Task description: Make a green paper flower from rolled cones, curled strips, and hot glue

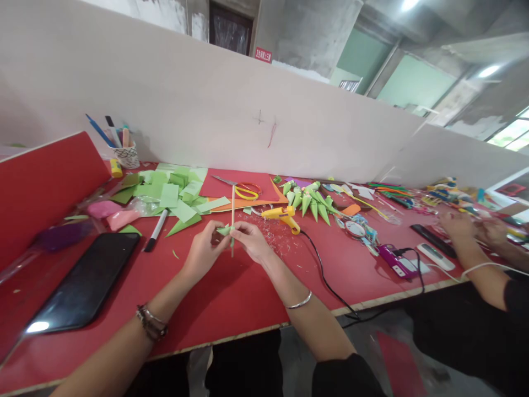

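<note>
The left grip (206, 242) pinches closed on green paper (224, 230), the right grip (249, 239) on a pale stick (233, 205).

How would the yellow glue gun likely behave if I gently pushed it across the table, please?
The yellow glue gun would probably swivel rather than roll, given its angled handle. It looks like plastic, so it may feel fairly light. Its black cord, running over the table's edge, could tug against the push.

Red bench (243, 300) stood against white partition (185, 105). Grey wall (306, 27) rose behind, two ceiling lights (489, 71) were on, window (512, 135) glowed far right.
</note>
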`<state>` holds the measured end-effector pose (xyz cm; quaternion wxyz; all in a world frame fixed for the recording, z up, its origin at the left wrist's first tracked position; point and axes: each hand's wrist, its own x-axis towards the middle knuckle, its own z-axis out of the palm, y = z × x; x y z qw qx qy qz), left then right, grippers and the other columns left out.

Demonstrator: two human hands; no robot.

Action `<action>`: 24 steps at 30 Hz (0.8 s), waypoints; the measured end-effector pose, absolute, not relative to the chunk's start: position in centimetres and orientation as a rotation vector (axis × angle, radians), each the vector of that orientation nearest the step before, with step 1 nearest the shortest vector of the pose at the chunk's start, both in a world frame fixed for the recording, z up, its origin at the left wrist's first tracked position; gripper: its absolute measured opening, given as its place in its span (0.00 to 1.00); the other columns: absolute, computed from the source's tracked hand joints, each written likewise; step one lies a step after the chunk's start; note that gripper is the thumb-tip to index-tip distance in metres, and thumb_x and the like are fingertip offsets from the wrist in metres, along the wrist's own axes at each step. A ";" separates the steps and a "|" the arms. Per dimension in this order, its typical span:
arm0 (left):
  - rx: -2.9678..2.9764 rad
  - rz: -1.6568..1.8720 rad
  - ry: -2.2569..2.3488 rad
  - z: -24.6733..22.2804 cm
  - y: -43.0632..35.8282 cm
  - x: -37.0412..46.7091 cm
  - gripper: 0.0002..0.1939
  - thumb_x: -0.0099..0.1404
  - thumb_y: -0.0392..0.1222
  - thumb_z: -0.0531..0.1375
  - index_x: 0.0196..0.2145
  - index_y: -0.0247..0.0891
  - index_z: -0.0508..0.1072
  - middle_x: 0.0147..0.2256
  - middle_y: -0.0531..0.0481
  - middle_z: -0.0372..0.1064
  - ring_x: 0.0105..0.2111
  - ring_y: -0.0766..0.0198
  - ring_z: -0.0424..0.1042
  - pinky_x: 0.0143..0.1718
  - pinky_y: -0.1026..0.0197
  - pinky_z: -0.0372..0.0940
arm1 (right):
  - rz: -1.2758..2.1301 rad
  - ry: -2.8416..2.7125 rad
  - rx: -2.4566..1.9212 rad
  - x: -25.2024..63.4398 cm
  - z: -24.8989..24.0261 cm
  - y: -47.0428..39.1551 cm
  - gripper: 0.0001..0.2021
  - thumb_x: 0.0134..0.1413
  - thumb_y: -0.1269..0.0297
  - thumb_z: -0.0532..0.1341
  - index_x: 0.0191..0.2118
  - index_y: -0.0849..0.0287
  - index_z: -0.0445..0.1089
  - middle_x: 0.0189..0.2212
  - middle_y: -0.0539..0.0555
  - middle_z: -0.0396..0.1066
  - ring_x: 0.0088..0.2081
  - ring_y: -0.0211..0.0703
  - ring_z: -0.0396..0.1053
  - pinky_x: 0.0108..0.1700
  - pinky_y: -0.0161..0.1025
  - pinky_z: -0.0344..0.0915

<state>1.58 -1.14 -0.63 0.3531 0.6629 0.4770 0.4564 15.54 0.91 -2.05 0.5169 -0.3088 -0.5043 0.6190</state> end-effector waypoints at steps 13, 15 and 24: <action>2.055 1.220 1.336 -0.4 -0.7 0.7 0.09 0.60 0.45 0.53 0.32 0.38 0.68 0.32 0.48 0.67 0.31 0.64 0.67 0.28 0.66 0.63 | 0.691 -1.627 -1.055 14.4 -1.3 -0.6 0.12 0.53 0.59 0.55 0.26 0.59 0.69 0.21 0.50 0.65 0.25 0.36 0.62 0.30 0.33 0.58; 2.084 1.234 1.322 -0.5 -0.5 0.6 0.08 0.59 0.44 0.54 0.30 0.38 0.68 0.30 0.49 0.65 0.30 0.64 0.65 0.29 0.65 0.62 | 0.607 -1.698 -1.070 14.4 -1.3 -0.7 0.13 0.55 0.60 0.53 0.26 0.60 0.69 0.21 0.50 0.64 0.25 0.36 0.62 0.30 0.33 0.58; 1.747 1.228 1.363 -1.2 0.4 0.5 0.11 0.55 0.47 0.56 0.26 0.36 0.67 0.24 0.52 0.67 0.24 0.66 0.65 0.26 0.65 0.59 | 0.448 -2.016 -1.065 14.6 -1.2 -0.3 0.10 0.56 0.70 0.48 0.37 0.62 0.66 0.31 0.55 0.67 0.33 0.38 0.65 0.35 0.34 0.61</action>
